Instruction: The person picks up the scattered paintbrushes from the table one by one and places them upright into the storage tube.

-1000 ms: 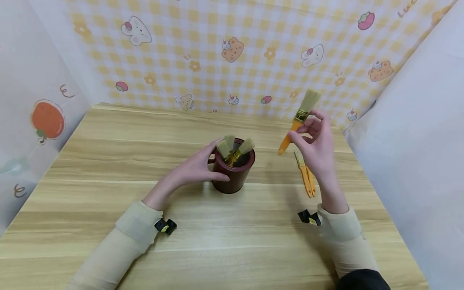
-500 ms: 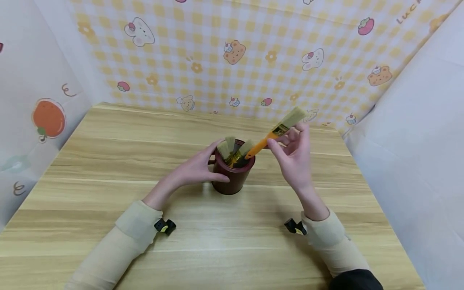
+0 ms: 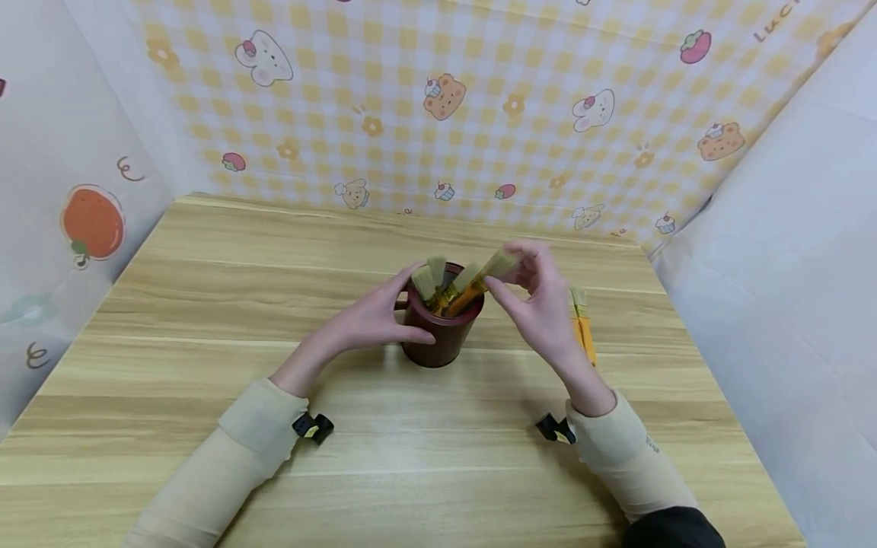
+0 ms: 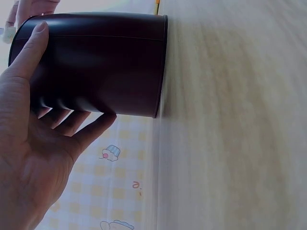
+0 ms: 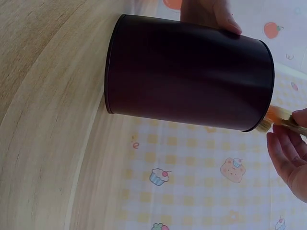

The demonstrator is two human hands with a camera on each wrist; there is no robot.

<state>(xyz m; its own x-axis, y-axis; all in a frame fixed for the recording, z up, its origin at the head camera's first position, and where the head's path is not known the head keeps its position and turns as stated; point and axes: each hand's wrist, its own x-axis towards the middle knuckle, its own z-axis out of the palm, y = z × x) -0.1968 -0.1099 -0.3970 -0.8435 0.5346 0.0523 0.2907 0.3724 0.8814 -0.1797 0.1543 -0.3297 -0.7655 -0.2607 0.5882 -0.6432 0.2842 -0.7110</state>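
A dark brown cup [image 3: 448, 344] stands upright on the table, several paintbrushes [image 3: 435, 270] inside it with bristles up. My left hand [image 3: 366, 316] holds the cup from the left, thumb on the near side and fingers behind. With my right hand [image 3: 537, 301] I pinch another paintbrush [image 3: 473, 291] near its bristles. Its orange handle slants down into the cup's mouth; the handle's lower end is hidden inside. The right wrist view shows this brush [image 5: 284, 116] between thumb and fingers, at the rim of the cup [image 5: 187, 72].
Two paintbrushes with orange handles [image 3: 584, 335] lie on the table right of the cup, partly covered by the right hand and wrist. The wooden table [image 3: 411, 472] meets a checked cloth backdrop [image 3: 404, 137] behind and pale cloth at both sides.
My right hand has moved left with the paintbrush, from above the brushes on the table to the cup, and its handle has gone into the mouth. The left hand stays on the cup.
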